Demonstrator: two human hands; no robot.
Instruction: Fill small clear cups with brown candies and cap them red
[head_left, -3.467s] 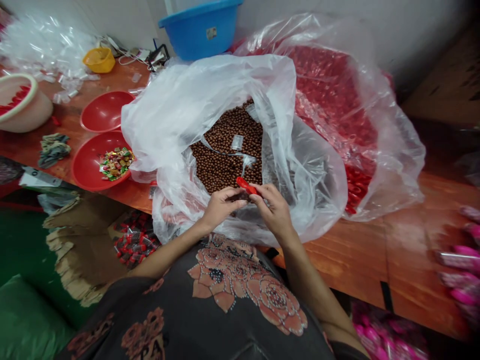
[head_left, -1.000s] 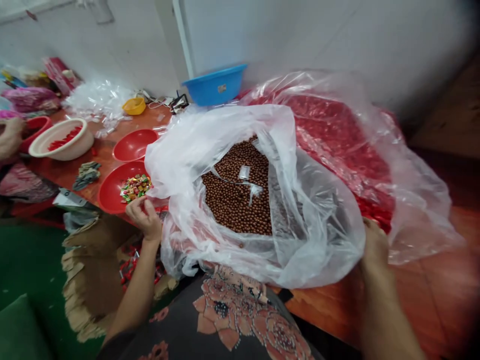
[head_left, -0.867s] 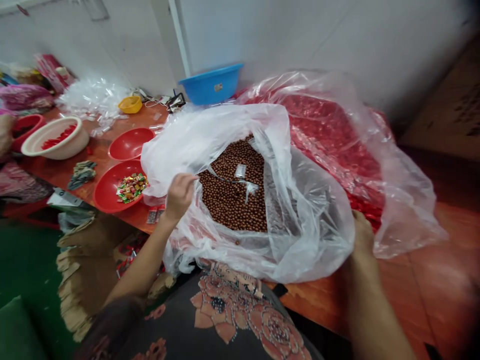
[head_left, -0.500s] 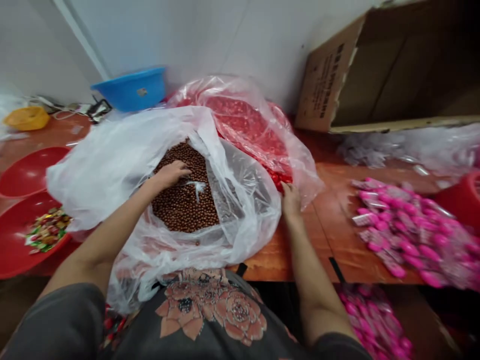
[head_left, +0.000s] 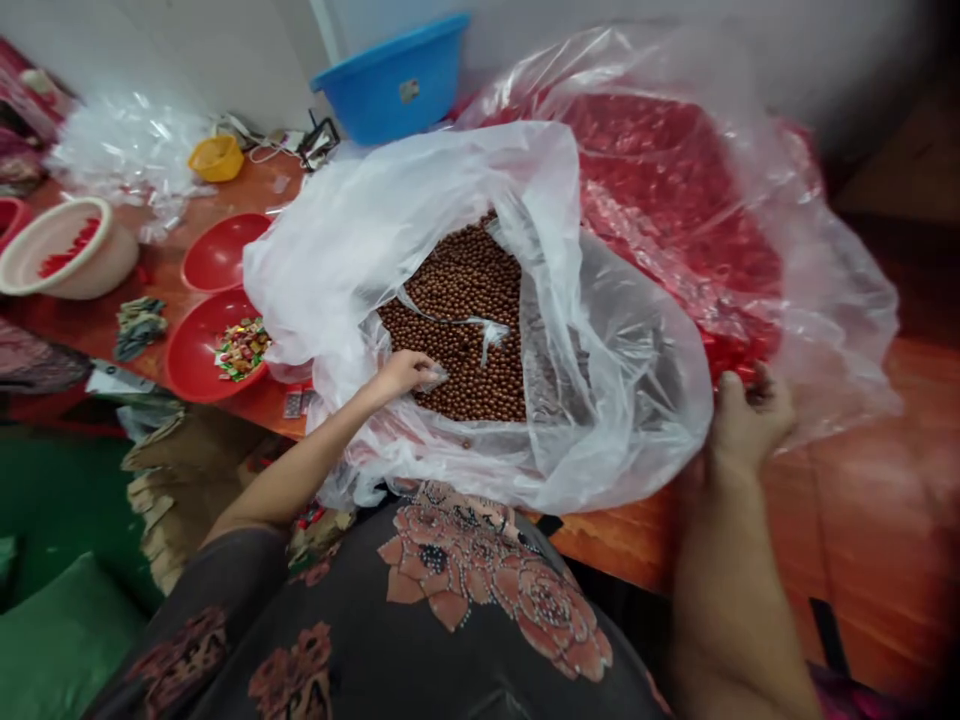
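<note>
A big clear plastic bag (head_left: 375,220) lies open on the wooden table, full of small brown balls (head_left: 469,300). My left hand (head_left: 405,373) sits at the near edge of the balls, fingers pinched on a small clear wrapper. Two more clear wrappers (head_left: 491,330) lie on the balls. My right hand (head_left: 746,420) is to the right, at the mouth of a second clear bag holding red pieces (head_left: 675,190); its fingers are curled into the red pieces, and what they hold is hidden.
Left of the bag stand a red bowl with wrapped candies (head_left: 202,345), an empty red bowl (head_left: 217,250), a white basin (head_left: 64,245), a yellow cup (head_left: 216,158) and loose clear plastic (head_left: 124,150). A blue basin (head_left: 394,80) stands at the back. A torn cardboard box (head_left: 180,490) sits below the table edge.
My left hand went from the candy bowl into the brown balls and now pinches a clear wrapper at their near edge. My right hand moved to the red bag's mouth. The view swung right, then back.
</note>
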